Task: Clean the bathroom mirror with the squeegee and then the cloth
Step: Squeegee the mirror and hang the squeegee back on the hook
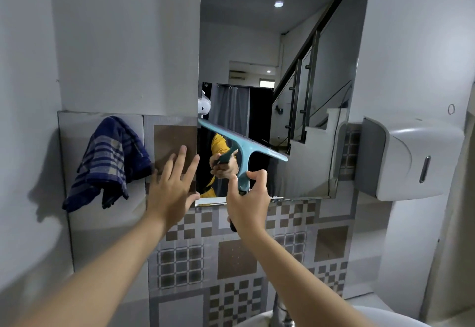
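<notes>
No readable writing or brand is seen anywhere in the bathroom. White walls are shown above a band of grey and brown checked tiles (231,257). At the left, a blue plaid cloth (109,159) is hung against the tiled wall, well clear of both hands. Just right of it, the left hand (171,185) is pressed flat on a tile beside the mirror's left edge, its fingers (180,158) spread wide and grasping nothing. The mirror (277,64) is mounted at centre; a staircase, a curtain, a ceiling light and a yellow sleeve are reflected in it. A teal squeegee (244,152) is held against the lower glass, its blade tilted down to the right. Its handle is gripped by the right hand (248,204), fingers clenched around it near the mirror's bottom edge. At the right, a white wall dispenser (411,157) is fixed beside the mirror. The rim of a white basin (365,315) is glimpsed at bottom right.
</notes>
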### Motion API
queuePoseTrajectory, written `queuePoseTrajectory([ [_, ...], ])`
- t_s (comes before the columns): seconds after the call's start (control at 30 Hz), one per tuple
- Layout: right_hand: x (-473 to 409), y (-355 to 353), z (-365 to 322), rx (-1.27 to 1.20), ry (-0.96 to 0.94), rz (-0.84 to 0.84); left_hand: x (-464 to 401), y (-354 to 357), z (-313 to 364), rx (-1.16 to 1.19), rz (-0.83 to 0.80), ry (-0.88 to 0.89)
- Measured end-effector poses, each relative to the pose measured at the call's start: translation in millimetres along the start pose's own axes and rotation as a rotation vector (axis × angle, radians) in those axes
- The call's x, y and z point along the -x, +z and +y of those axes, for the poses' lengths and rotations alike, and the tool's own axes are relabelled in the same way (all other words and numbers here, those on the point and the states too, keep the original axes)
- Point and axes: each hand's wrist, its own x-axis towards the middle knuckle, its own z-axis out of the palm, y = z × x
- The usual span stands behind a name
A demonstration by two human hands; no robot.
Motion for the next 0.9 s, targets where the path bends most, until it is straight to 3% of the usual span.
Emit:
queuePoseTrajectory([
  [0.47,-41.4,-67.4,35.4,0.516,-0.435,-0.166,12.9,15.1,-2.9,0.019,0.041,0.010],
  [0.9,-92.4,-143.7,55.5,0.810,-0.652,-0.187,14.3,19.8,-7.3,-0.042,0.048,0.021],
])
